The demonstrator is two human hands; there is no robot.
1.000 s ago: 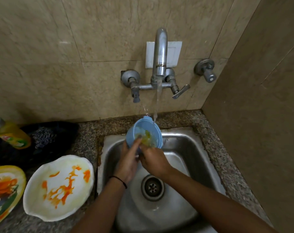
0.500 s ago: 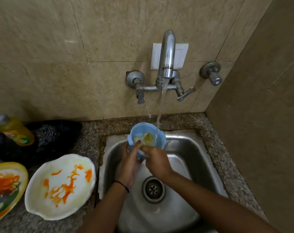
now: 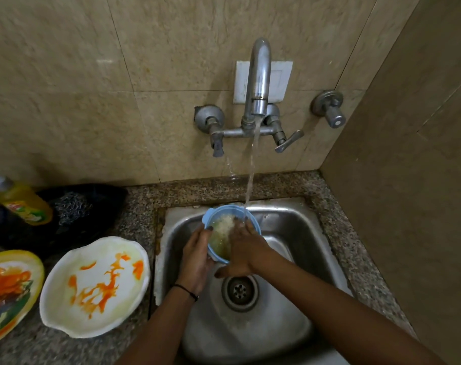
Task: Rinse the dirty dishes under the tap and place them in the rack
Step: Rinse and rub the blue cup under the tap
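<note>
Fingers (image 3: 205, 234) of the left hand (image 3: 196, 256) curl around the side of a small blue bowl (image 3: 251, 222), with the thumb on its rim. Fingers of the right hand (image 3: 244, 250) are spread flat and reach down into the bowl, and they press on its inside; they do not close around anything. Both hands hold the bowl up over the steel sink (image 3: 290, 227), near the back of it. The bowl tips toward the person. Inside it there is cloudy, yellow-green water with white foam.

Water (image 3: 252, 164) runs down from the tap (image 3: 259, 83) on the tiled wall and lands at the back rim of the bowl. A round drain (image 3: 240, 289) sits in the bottom of the sink, just below the hands. A thin black band (image 3: 187, 289) goes around the left wrist.

On the speckled bench (image 3: 142, 206), left of the sink, lies a white plate (image 3: 95, 287) with orange smears. Just beside it, at the left edge, lies a yellow plate (image 3: 9, 291) that is smeared orange too. Behind the plates a yellow soap bottle (image 3: 24, 204) lies next to a steel scrubber (image 3: 71, 206) on something black.
</note>
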